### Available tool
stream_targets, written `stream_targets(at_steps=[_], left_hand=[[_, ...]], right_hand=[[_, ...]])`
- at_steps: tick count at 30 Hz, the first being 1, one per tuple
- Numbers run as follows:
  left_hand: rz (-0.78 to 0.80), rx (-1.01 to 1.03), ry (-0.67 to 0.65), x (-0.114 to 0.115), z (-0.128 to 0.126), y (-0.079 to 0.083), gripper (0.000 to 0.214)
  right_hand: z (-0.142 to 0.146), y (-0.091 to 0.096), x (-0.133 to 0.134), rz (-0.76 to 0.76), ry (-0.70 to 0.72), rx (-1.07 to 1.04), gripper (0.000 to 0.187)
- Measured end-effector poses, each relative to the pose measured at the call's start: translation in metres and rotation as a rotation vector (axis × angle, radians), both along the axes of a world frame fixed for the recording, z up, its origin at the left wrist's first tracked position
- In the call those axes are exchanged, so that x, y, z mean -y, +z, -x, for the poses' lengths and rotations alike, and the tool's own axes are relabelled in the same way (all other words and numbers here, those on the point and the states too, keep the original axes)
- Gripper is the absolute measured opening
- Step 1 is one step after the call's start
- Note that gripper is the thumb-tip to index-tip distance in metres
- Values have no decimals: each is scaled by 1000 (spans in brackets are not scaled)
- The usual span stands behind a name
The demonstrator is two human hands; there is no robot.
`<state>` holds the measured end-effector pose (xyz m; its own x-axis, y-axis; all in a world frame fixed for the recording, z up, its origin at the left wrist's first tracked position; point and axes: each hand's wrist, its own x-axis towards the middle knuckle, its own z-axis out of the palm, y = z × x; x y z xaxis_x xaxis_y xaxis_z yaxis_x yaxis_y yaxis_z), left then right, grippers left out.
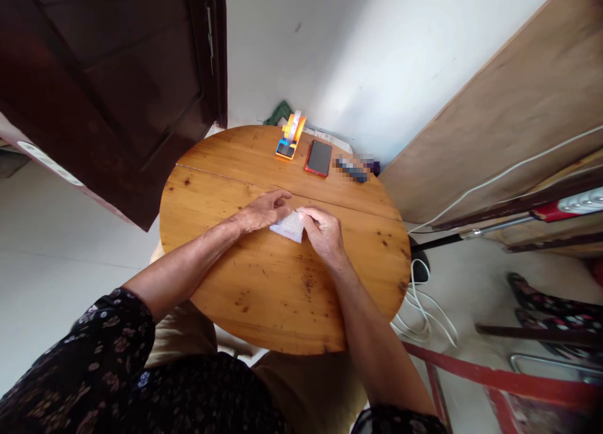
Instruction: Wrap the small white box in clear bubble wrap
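Observation:
A small, flat, whitish packet (287, 227) is between my hands over the middle of the round wooden table (264, 283). I cannot tell whether it is paper or plastic; faint marks show on its face. At its upper right corner, my right hand (325, 232) pinches it between thumb and bent fingers. My left hand (264, 211) reaches in from the left, its thumb side on the packet's upper left edge and a finger raised above it. The other left fingertips are partly hidden.
Toward the wall stand an orange and blue tape dispenser (289, 137), a red-cased phone (319, 157) and a blurred dark object (352, 169). A dark door (117, 76) is at left. White cable (426, 314) lies on the floor at right, near another person's feet (522, 292).

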<state>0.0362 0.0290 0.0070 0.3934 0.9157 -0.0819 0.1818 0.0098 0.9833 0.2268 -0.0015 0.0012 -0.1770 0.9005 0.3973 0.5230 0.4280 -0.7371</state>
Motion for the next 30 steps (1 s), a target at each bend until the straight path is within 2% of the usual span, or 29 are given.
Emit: stream_targets(at_steps=[4, 12, 21, 30], left_hand=[[100, 93, -40, -4, 6, 0, 55], [124, 77, 16, -1, 1, 5, 42], [130, 76, 31, 0, 1, 7, 31], [98, 70, 30, -1, 1, 2, 30]], right_hand=[[1, -3, -2, -70, -28, 4, 23], [3, -5, 0, -266, -9, 80, 20], [-2, 2, 14, -424, 31, 360, 21], [0, 2, 18, -458, 24, 543, 20]])
